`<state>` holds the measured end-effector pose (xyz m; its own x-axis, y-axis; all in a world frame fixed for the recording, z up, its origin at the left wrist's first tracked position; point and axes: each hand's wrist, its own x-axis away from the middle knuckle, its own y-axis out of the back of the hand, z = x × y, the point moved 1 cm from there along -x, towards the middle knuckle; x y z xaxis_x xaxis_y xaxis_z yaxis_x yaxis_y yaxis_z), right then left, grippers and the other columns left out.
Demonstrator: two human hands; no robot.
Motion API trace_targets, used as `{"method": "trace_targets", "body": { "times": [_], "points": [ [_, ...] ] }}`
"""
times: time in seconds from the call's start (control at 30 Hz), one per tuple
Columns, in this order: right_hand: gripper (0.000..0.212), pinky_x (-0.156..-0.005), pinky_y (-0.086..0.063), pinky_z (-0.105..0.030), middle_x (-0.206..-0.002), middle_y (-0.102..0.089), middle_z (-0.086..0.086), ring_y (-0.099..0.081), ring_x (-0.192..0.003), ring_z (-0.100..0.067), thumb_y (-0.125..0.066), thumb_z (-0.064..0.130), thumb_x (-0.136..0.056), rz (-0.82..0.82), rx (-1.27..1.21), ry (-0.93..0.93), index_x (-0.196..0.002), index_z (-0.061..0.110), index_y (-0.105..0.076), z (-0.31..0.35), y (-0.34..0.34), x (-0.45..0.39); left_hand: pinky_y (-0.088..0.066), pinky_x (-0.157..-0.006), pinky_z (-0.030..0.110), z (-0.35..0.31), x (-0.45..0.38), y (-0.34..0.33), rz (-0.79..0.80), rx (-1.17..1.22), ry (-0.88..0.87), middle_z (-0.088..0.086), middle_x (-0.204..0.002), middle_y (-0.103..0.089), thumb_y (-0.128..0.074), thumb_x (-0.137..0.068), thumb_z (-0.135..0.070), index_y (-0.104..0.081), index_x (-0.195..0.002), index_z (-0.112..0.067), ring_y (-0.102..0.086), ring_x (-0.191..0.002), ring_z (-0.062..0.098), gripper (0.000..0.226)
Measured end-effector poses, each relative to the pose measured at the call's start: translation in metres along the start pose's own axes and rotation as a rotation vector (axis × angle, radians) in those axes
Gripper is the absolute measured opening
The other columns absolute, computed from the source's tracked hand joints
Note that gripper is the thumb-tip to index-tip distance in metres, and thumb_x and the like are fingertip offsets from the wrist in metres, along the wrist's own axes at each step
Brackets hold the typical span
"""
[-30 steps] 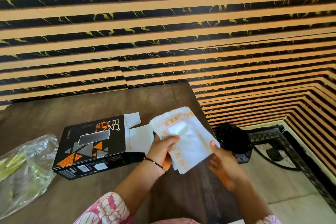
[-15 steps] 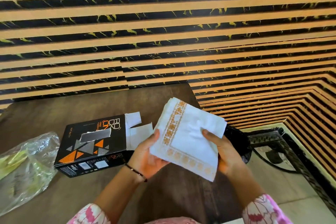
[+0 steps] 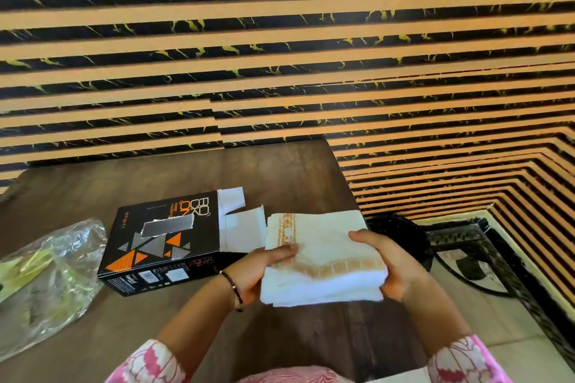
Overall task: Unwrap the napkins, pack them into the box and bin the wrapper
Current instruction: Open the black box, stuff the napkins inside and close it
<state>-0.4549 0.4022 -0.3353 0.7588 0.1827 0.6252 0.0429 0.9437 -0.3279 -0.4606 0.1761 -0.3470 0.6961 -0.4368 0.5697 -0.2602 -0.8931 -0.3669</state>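
I hold a stack of white napkins (image 3: 323, 255) with orange patterned borders flat above the table's right side. My left hand (image 3: 264, 270) grips its left edge, thumb on top. My right hand (image 3: 385, 264) grips its right edge. A black box (image 3: 161, 246) with orange and grey triangles lies on the table just left of the napkins, its white end flaps (image 3: 239, 218) open toward them. A crumpled clear plastic wrapper (image 3: 53, 277) lies at the table's left edge.
The dark wooden table (image 3: 155, 183) stands against a striped black and tan wall. A dark round bin (image 3: 401, 236) sits on the floor past the table's right edge, partly hidden behind the napkins. A patterned floor border runs at right.
The napkin stack went from tilted upright between my hands to lying flat and folded together. Both hands shifted to grip its left and right edges, close to the box's open end.
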Motion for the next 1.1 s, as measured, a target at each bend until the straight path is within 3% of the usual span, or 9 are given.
{"method": "trace_targets", "body": {
  "times": [0.1,0.2,0.37,0.47,0.63,0.77,0.87,1.0,1.1],
  "points": [
    [0.04,-0.075,-0.057,-0.047,-0.101,-0.069,-0.023,-0.068,-0.085,-0.035,-0.063,0.026,-0.075,0.069,-0.058,-0.08,-0.109,0.005,-0.063,-0.007,0.007,0.001,-0.058,-0.074,0.035,0.005,-0.004,0.001,-0.034,0.083,0.025,0.01,-0.1,-0.073,-0.061,-0.084,-0.025,-0.063,-0.109,-0.013,-0.071,-0.083,0.023,0.028],
    [0.041,-0.069,-0.058,-0.043,-0.094,-0.07,-0.022,-0.07,-0.076,-0.032,-0.064,0.025,-0.072,0.098,-0.035,-0.142,-0.106,0.003,-0.063,-0.018,0.013,-0.001,-0.058,-0.067,0.033,0.014,-0.009,0.001,-0.064,0.082,0.064,0.011,-0.095,-0.074,-0.06,-0.086,-0.025,-0.063,-0.106,-0.01,-0.071,-0.078,0.023,0.025],
    [0.04,-0.063,-0.057,-0.037,-0.081,-0.071,-0.021,-0.07,-0.065,-0.031,-0.066,0.027,-0.067,-0.001,0.02,-0.148,-0.097,0.0,-0.066,-0.036,0.026,-0.005,-0.058,-0.057,0.031,0.04,-0.018,0.001,-0.089,0.095,0.168,0.012,-0.085,-0.074,-0.067,-0.078,-0.027,-0.062,-0.103,-0.01,-0.071,-0.067,0.022,0.031],
    [0.03,-0.057,-0.057,-0.033,-0.072,-0.07,-0.021,-0.069,-0.058,-0.028,-0.061,0.025,-0.079,-0.056,0.034,-0.177,-0.093,-0.002,-0.062,-0.049,0.031,-0.008,-0.058,-0.058,0.033,0.051,-0.022,0.002,-0.084,0.059,0.24,0.015,-0.1,-0.071,-0.07,-0.07,-0.031,-0.058,-0.115,-0.01,-0.07,-0.072,0.025,0.052],
    [0.025,-0.052,-0.058,-0.031,-0.076,-0.072,-0.021,-0.071,-0.061,-0.028,-0.052,0.019,-0.089,0.015,0.032,-0.163,-0.102,-0.002,-0.058,-0.05,0.032,-0.007,-0.057,-0.053,0.032,0.05,-0.019,0.008,-0.052,0.084,0.256,0.013,-0.089,-0.074,-0.06,-0.083,-0.028,-0.055,-0.115,-0.011,-0.071,-0.071,0.025,0.037],
    [0.054,-0.058,-0.06,-0.037,-0.087,-0.072,-0.022,-0.071,-0.07,-0.033,-0.077,0.018,-0.063,0.118,-0.055,-0.043,-0.112,0.002,-0.059,-0.049,0.035,-0.002,-0.056,-0.076,0.046,0.05,-0.018,0.016,-0.014,-0.004,0.135,0.011,-0.115,-0.068,-0.069,-0.073,-0.03,-0.047,-0.127,-0.024,-0.067,-0.101,0.029,0.058],
    [0.089,-0.063,-0.059,-0.041,-0.095,-0.07,-0.025,-0.07,-0.079,-0.037,-0.093,0.015,-0.035,0.193,-0.119,0.02,-0.116,0.003,-0.057,-0.05,0.042,0.001,-0.055,-0.079,0.046,0.046,-0.017,0.016,0.009,0.005,0.045,0.012,-0.12,-0.065,-0.073,-0.068,-0.036,-0.046,-0.128,-0.02,-0.064,-0.106,0.031,0.068],
    [0.097,-0.06,-0.059,-0.04,-0.089,-0.071,-0.025,-0.071,-0.075,-0.037,-0.095,0.01,-0.027,0.216,-0.165,0.052,-0.114,0.0,-0.055,-0.045,0.044,0.001,-0.055,-0.08,0.048,0.036,-0.011,0.011,0.104,0.024,-0.007,0.011,-0.122,-0.063,-0.083,-0.052,-0.047,-0.046,-0.128,-0.024,-0.062,-0.111,0.031,0.088],
    [0.087,-0.057,-0.059,-0.038,-0.089,-0.07,-0.026,-0.072,-0.074,-0.035,-0.096,0.009,-0.019,0.187,-0.181,0.091,-0.1,-0.004,-0.065,-0.041,0.047,-0.003,-0.058,-0.074,0.047,0.029,-0.007,0.006,0.175,0.026,-0.012,0.008,-0.116,-0.066,-0.085,-0.053,-0.045,-0.047,-0.127,-0.029,-0.062,-0.11,0.031,0.085]
  ]
}}
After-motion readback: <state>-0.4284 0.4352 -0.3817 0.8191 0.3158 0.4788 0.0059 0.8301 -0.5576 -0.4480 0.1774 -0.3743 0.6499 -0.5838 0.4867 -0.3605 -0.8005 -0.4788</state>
